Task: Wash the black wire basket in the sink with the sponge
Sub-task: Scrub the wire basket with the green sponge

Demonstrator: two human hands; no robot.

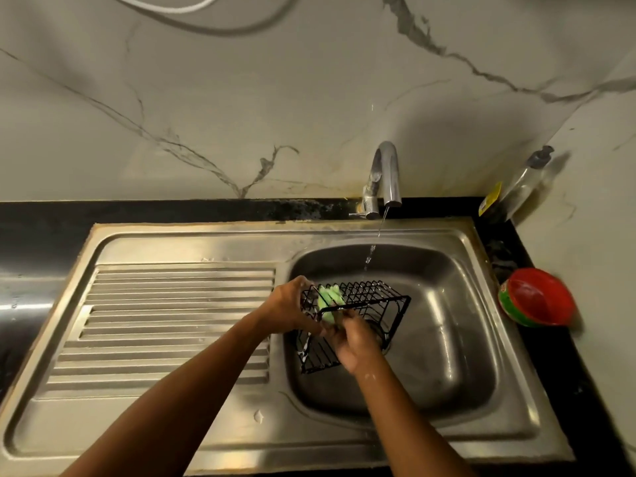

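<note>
Your left hand point(287, 304) grasps the black wire basket point(375, 299); your right hand point(356, 344) pinches the green sponge point(327, 298). Judged light, stiff, soap-slick: hold its rim wire

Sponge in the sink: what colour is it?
The sponge is light green, set against the black wire basket; the head view shows it.

Nothing here can be read from where I stand. The bottle point(528, 179) in the corner wears a yellow label point(490, 200) — its print too small and blurred to make out — and the markings on the red bowl's point(542, 299) green band are just as illegible.
</note>
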